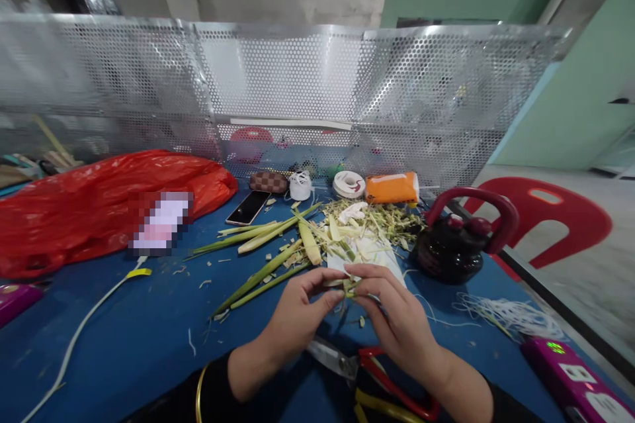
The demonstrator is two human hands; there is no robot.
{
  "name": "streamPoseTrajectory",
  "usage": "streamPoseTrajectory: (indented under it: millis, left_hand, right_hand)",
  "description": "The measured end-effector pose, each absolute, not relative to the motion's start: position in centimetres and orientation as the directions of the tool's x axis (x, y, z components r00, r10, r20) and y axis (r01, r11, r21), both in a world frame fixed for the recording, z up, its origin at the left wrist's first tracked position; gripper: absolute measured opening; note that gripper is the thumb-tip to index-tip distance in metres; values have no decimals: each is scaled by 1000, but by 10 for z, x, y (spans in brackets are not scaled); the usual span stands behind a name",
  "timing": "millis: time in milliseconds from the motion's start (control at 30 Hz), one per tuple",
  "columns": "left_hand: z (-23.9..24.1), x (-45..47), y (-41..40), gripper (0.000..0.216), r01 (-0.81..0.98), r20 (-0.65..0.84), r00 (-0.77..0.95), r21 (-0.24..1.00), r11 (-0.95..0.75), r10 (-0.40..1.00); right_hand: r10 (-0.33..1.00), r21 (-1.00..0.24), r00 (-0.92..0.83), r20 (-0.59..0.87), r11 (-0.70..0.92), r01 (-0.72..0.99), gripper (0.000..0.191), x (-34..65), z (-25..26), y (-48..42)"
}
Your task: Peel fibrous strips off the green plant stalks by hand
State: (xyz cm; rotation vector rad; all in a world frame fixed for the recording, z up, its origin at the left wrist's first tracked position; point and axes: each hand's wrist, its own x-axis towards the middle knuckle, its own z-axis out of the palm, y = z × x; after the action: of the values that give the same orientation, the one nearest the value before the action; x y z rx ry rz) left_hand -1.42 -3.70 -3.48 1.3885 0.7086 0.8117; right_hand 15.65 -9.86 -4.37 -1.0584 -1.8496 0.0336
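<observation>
While the left hand (303, 307) and right hand (394, 307) together pinch a small plant piece (350, 288) over the blue table (143, 337), uneven pulling could probably tear it. Red-handled scissors (333, 358) lie on the near side, blades close to the left hand; lowering it carelessly risks a nick.

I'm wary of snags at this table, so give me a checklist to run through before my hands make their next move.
1. Left hand and right hand both at the small pale-green plant piece: ok, fingertips meet around it.
2. Firm grip: cannot tell; fingers partly hide it.
3. Red-handled metal scissors well away from the hands: not ok; they lie between the forearms.
4. Thin white string gathered: not ok; it is tangled, with strands straying over the blue table.
5. Black round kettle with red arched handle upright: ok.
</observation>
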Motion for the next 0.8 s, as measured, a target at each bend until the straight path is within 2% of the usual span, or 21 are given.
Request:
streamPoseTrajectory:
  millis: [200,333,500,567,667,733,800]
  left_hand:
    - [-32,-15,-36,22,-166,-57,583,968,187,811]
    - [-28,-14,-37,32,-174,-98,644,947,270,759]
    - [-31,-13,-37,35,-183,-175,591,922,342,787]
    - [-32,-13,-37,36,-195,-201,568,909,367,798]
    - [-31,-14,-37,39,-214,-241,522,891,400,818]
    - [-29,-15,-37,40,-221,-253,501,887,405,828]
    - [-27,-14,-37,39,-218,-243,500,894,392,831]
  right_hand:
    - [709,-521,-130,693,617,590,19,157,-43,-99]
    - [740,-577,-132,660,611,542,17,157,-42,-98]
    - [738,-551,-197,645,629,548,18,158,-41,-100]
    - [748,-578,-118,653,593,561,16,160,-43,-101]
    - [770,-719,145,621,487,495,10,162,-45,-103]
    - [802,-827,284,525,401,395,7,161,-44,-103]
    - [866,-907,309,394,310,286,9,159,-41,-101]
